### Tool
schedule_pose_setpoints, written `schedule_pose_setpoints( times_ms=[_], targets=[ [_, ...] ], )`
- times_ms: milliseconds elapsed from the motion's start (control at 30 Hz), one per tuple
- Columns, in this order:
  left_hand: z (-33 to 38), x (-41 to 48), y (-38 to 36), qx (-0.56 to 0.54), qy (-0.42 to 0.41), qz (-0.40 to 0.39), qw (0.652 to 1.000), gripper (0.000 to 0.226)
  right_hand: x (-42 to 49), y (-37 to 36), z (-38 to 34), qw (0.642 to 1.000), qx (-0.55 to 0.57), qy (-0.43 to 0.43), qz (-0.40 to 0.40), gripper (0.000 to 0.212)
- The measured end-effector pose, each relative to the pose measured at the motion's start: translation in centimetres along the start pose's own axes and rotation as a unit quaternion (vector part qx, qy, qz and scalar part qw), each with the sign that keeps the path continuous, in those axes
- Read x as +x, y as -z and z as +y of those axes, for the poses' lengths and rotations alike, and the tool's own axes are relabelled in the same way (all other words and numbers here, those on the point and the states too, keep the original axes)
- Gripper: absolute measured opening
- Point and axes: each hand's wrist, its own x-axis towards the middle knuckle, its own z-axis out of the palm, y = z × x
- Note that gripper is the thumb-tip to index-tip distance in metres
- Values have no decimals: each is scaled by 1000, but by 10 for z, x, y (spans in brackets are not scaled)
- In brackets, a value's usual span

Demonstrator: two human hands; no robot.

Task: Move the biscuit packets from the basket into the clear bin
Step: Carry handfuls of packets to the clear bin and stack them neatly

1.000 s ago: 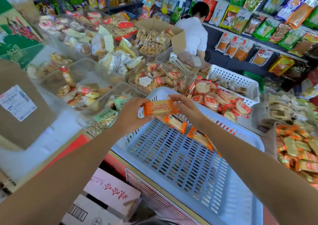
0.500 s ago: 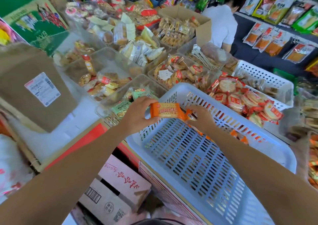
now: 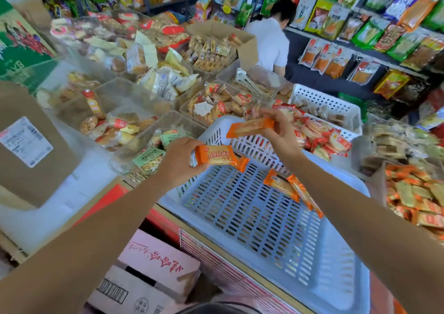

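the pale blue slotted basket (image 3: pixel 341 287) filled the lower middle of the view, its floor mostly bare. to its right stood the clear bin (image 3: pixel 378 186), already heaped with orange packets. a brown cardboard box (image 3: pixel 31 150) with a white label leaned at the far left, and a white perforated basket (image 3: pixel 324 102) sat beyond the blue one. a person in a white shirt (image 3: pixel 269 42) stood at the back by the hanging snack bags. the left grip (image 3: pixel 179 162) was clenched on one orange biscuit packet (image 3: pixel 216 155), held face up over the far left part of the blue basket. the right grip (image 3: pixel 281 133) pinched a second orange packet (image 3: pixel 249 127) by its end, raised above the basket's far rim, higher than the first packet and apart from it. two more orange packets (image 3: pixel 280 185) lay side by side on the basket floor, close under the right forearm.
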Motion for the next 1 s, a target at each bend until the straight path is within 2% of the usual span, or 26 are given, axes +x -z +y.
schedule_pose_setpoints(
  times_ms=[100,167,233,467,600,767,900,1000],
  targets=[
    [13,-3,-3,-41,3,-1,999,70,-19,-1,-2,996,82,-19,-27,48],
    [26,-6,-3,-93,3,0,996,55,-33,0,2,994,93,-22,-50,45],
    [38,-9,-3,-121,-8,-2,993,45,-46,4,7,993,84,-35,-74,44],
    [86,-14,-14,-198,-45,-53,978,45,-82,39,24,994,-24,-34,-105,52],
    [120,-15,-27,-202,-50,-86,974,52,-110,65,21,995,-84,7,-63,53],
    [173,-23,-54,-181,-67,-124,973,68,-151,119,30,987,-152,-1,-45,55],
    [229,-36,-83,-210,-90,-145,963,63,-194,173,39,984,-177,23,-28,59],
    [271,-46,-111,-211,-110,-143,961,58,-229,215,47,981,-192,9,-17,62]
  ],
)
